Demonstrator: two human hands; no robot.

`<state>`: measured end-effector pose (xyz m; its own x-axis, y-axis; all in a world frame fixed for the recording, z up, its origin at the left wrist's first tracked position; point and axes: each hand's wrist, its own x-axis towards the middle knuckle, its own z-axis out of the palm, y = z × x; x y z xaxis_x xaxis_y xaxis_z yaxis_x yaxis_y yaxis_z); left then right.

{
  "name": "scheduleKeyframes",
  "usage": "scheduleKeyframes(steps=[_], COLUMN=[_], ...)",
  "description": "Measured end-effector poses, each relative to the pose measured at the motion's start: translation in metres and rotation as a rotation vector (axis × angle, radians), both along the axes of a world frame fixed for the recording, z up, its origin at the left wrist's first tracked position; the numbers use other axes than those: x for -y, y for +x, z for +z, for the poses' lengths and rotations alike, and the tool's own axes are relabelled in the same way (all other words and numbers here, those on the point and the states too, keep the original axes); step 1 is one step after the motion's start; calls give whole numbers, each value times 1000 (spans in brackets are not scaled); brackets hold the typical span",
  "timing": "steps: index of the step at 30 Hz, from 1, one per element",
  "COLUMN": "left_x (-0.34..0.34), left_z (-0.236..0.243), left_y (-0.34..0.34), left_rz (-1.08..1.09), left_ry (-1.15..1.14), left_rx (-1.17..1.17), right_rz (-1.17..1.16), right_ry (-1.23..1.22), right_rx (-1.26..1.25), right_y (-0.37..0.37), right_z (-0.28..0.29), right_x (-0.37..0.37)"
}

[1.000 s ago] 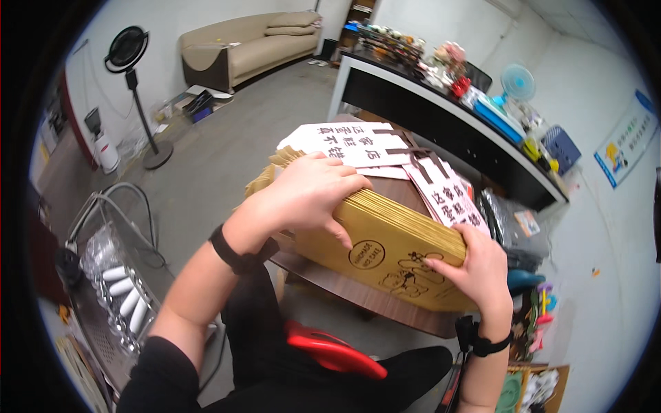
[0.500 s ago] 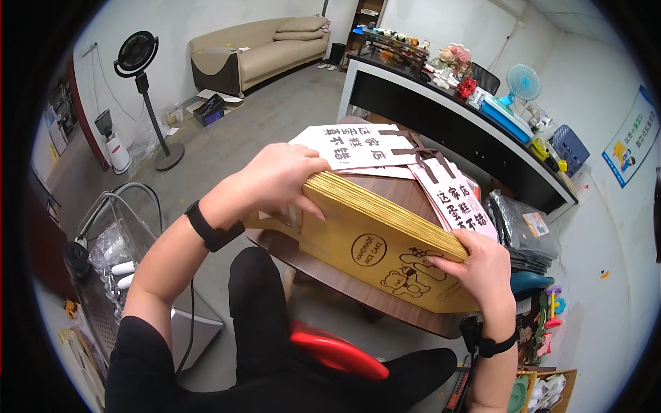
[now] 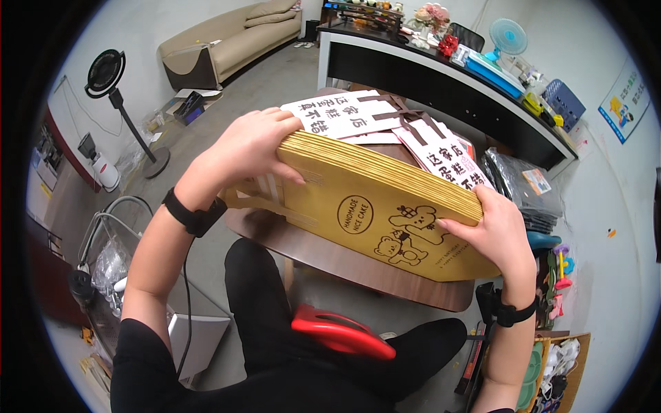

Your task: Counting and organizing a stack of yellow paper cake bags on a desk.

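Note:
Between my hands stands a thick stack of flat folded golden cardboard cake boxes, with line-drawn animals on the front one. My left hand is closed on the stack's upper left end, thumb against the front face. At the upper right end my right hand grips it likewise, thumb on the front and fingers behind. The stack is tilted over the near part of a brown wooden table; I cannot tell whether its hidden lower edge rests there. Behind it lie white paper bags with dark ribbon handles.
A red stool shows between my legs. To the right lie dark plastic-wrapped packs. A black-and-white counter stands beyond the table, and a grey metal-framed rack on the left. Farther off are a beige sofa and a black standing fan.
The view has shifted, so the room sits higher and farther left. Both hands still hold the box stack, whose top and front face now show more fully.

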<state>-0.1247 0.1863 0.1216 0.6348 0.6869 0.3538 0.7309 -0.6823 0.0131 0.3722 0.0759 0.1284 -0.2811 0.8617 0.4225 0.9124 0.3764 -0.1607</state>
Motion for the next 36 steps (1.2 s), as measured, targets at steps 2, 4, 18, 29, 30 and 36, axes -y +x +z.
scheduleKeyframes(steps=[2,4,18,29,30,36], left_x=[7,2,34,29,31,44], left_z=[1,6,-21,-18,-16,-10], left_y=[2,10,143,144,143,148], left_rz=[75,86,29,-48,-67,-75], left_ry=[80,126,305,410,381,340], left_rx=[-81,-136,65,48,50,52], right_rz=[-8,-16,-471,-748,-761,-804], right_ry=[20,65,5,73,82,130], right_rx=[6,62,9,-60,-71,-109], right_y=[-10,-16,-20,-6,-8,-16], right_z=[-11,-14,-27,-27,-28,-25], right_x=[0,-3,-17,5,6,4])
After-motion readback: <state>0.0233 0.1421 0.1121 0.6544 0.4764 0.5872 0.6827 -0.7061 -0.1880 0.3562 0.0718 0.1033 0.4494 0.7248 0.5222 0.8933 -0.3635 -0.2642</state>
